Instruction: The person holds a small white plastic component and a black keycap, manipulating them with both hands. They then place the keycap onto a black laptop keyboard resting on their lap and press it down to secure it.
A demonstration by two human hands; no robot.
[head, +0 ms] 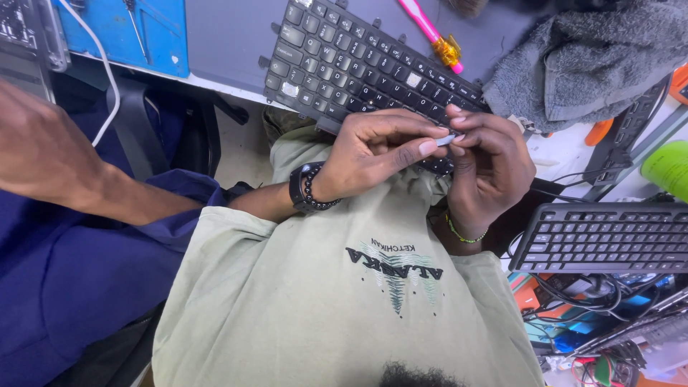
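Observation:
My left hand (373, 150), with a black beaded bracelet and watch at the wrist, and my right hand (491, 172), with a thin green bracelet, meet in front of my chest. Between their fingertips they pinch a small pale keycap (446, 140). Just beyond the hands lies a black laptop keyboard (351, 64), tilted over the desk edge, with a few keys missing and pale spots showing. My light green shirt (322, 287) fills the lower part of the view.
Another person's bare forearm (64, 165) and navy blue clothing (64, 279) are at the left. A pink-handled tool (430, 32), a grey towel (588, 57), a second black keyboard (609, 236), a green object (666, 168), a blue mat (122, 32), a white cable (104, 79) and tangled wires (595, 315) surround me.

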